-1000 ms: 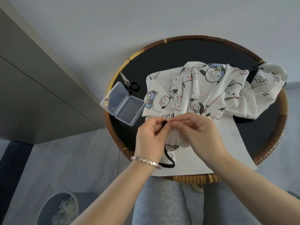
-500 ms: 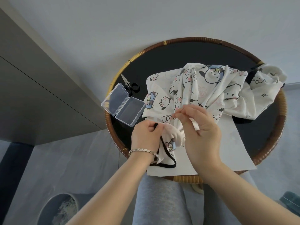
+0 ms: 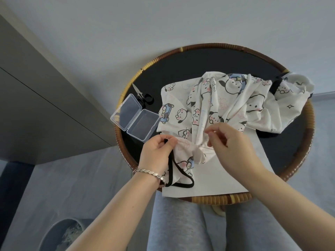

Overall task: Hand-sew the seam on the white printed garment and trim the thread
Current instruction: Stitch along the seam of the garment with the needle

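Left hand (image 3: 157, 153) gripping the bunched seam edge of the white printed garment (image 3: 226, 102) and its black strap (image 3: 178, 178) | right hand (image 3: 230, 144) pinching fingertips at the bunch's 3 o'clock, needle or thread too fine to tell | garment trailing toward 1 o'clock across the rattan-rimmed tray (image 3: 226, 199)

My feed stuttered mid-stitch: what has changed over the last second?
The right hand has drawn away from the left hand, off to the right, opening a gap between them. Its fingertips are pinched together, and anything between them is too fine to see. The left hand keeps gripping the garment by the black strap. Scissors, clear box and tray have not moved.
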Action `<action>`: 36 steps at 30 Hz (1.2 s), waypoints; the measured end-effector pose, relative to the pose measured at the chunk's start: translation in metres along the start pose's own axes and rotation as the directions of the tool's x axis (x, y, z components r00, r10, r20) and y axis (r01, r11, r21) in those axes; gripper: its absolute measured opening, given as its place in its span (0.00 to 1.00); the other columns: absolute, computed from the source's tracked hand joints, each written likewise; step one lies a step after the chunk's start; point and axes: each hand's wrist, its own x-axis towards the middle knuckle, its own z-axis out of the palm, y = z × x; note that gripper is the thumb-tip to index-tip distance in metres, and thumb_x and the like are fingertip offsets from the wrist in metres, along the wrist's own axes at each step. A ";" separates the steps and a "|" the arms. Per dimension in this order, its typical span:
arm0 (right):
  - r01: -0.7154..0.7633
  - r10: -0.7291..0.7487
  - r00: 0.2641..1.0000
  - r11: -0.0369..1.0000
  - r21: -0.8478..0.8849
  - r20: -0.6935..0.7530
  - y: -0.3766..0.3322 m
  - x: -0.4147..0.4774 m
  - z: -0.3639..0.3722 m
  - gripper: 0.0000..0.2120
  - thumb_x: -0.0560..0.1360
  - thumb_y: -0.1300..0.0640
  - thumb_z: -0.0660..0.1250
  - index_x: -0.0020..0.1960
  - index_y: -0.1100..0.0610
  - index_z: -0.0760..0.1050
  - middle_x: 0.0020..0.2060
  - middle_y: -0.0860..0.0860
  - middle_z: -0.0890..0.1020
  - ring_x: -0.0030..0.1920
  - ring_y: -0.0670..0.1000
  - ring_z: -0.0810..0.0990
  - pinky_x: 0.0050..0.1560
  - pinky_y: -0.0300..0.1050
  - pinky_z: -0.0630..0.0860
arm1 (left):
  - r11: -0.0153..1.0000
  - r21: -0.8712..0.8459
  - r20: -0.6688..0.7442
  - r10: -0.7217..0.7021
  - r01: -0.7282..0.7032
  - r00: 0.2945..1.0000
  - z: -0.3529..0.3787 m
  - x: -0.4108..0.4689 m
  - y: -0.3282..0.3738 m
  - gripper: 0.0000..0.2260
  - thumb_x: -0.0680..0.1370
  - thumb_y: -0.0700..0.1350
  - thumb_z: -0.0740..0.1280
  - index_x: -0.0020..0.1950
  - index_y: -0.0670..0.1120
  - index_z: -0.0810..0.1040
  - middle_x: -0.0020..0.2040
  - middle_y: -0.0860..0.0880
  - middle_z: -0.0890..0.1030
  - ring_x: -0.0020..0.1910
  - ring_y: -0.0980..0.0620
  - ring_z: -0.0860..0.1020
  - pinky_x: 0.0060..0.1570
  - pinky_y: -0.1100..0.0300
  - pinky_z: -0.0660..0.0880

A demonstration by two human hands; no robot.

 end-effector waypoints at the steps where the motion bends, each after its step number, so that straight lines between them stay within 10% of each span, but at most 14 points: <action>1: 0.003 -0.003 1.000 1.000 0.021 0.024 -0.003 -0.002 0.001 0.08 0.77 0.61 0.60 0.49 0.54 0.77 0.28 0.46 0.76 0.27 0.42 0.70 0.28 0.29 0.66 | 1.000 -0.008 0.010 0.012 -0.011 1.000 -0.001 -0.001 0.001 0.05 0.74 0.40 0.67 0.38 0.48 0.78 0.35 0.49 0.80 0.45 0.45 0.79 0.55 0.42 0.74; 8: -0.198 0.044 0.929 0.898 0.393 0.368 -0.019 0.002 0.001 0.05 0.75 0.66 0.63 0.45 0.59 0.77 0.24 0.47 0.77 0.26 0.45 0.73 0.30 0.36 0.71 | 0.986 0.005 0.255 0.158 -0.165 0.954 -0.014 -0.012 0.012 0.09 0.75 0.37 0.64 0.38 0.49 0.78 0.31 0.55 0.80 0.36 0.57 0.77 0.47 0.58 0.74; 15: -0.372 0.008 0.749 0.832 0.411 0.663 -0.013 0.004 -0.007 0.02 0.69 0.61 0.68 0.38 0.57 0.78 0.24 0.55 0.75 0.25 0.48 0.71 0.27 0.34 0.68 | 0.957 0.078 0.300 0.244 -0.279 0.922 -0.029 -0.014 0.015 0.08 0.74 0.35 0.64 0.40 0.47 0.77 0.30 0.59 0.78 0.33 0.64 0.75 0.39 0.71 0.73; 26: 0.148 -0.131 0.976 0.985 -0.087 0.177 -0.005 0.001 0.007 0.08 0.72 0.62 0.67 0.42 0.51 0.81 0.35 0.40 0.78 0.37 0.44 0.78 0.38 0.29 0.70 | 0.959 0.258 0.023 0.118 -0.120 0.993 -0.030 -0.013 0.012 0.04 0.69 0.42 0.73 0.43 0.47 0.82 0.36 0.52 0.84 0.35 0.58 0.81 0.38 0.65 0.78; 36: 0.044 -0.046 0.999 0.972 0.233 0.003 -0.023 -0.019 0.010 0.09 0.73 0.60 0.67 0.40 0.46 0.77 0.38 0.46 0.79 0.34 0.41 0.81 0.38 0.30 0.73 | 0.991 0.134 0.050 -0.018 0.011 0.999 -0.021 -0.015 0.014 0.04 0.72 0.40 0.70 0.40 0.49 0.81 0.40 0.47 0.84 0.44 0.45 0.82 0.50 0.43 0.78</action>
